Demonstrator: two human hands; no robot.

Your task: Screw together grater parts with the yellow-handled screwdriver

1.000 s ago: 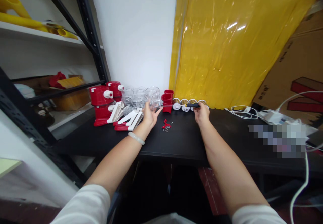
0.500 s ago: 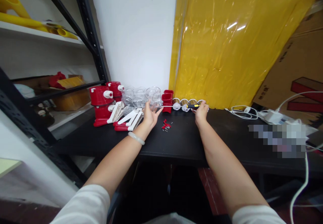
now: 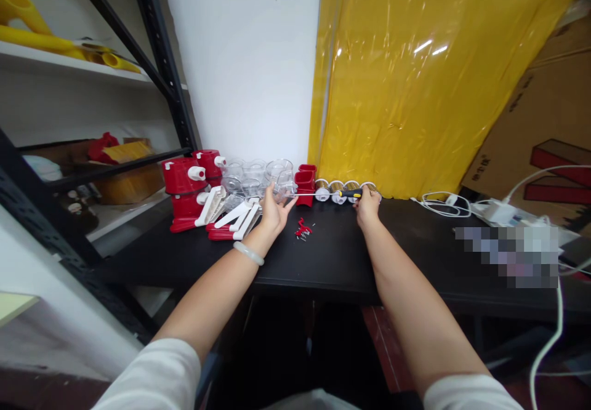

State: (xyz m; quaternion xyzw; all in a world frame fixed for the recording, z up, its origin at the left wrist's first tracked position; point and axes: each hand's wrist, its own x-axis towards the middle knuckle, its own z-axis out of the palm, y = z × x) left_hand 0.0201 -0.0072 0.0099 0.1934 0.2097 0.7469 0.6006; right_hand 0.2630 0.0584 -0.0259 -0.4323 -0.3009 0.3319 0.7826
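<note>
My left hand (image 3: 274,212) is closed around a clear plastic cup-like part (image 3: 288,180), held just above the black table. In my right hand (image 3: 368,207) is a screwdriver (image 3: 351,194) with a black and yellow handle. Its long metal shaft lies level and points left; the tip meets the clear part by my left fingers, though the exact contact is too small to see. Below, between my hands, small red pieces with loose screws (image 3: 303,230) lie on the table. Several more clear plastic parts (image 3: 252,185) stand behind my left hand.
Red housings (image 3: 184,176) and white-and-red handles (image 3: 244,219) stand at left. Behind the screwdriver are red open pieces (image 3: 305,185) and several metal drums with white rims (image 3: 338,192). White cables (image 3: 446,205) lie at right, a black shelf frame (image 3: 161,47) rises at left.
Almost nothing differs. Both hands keep their holds, and the screwdriver stays against the clear part. The whole view has shifted very slightly.
</note>
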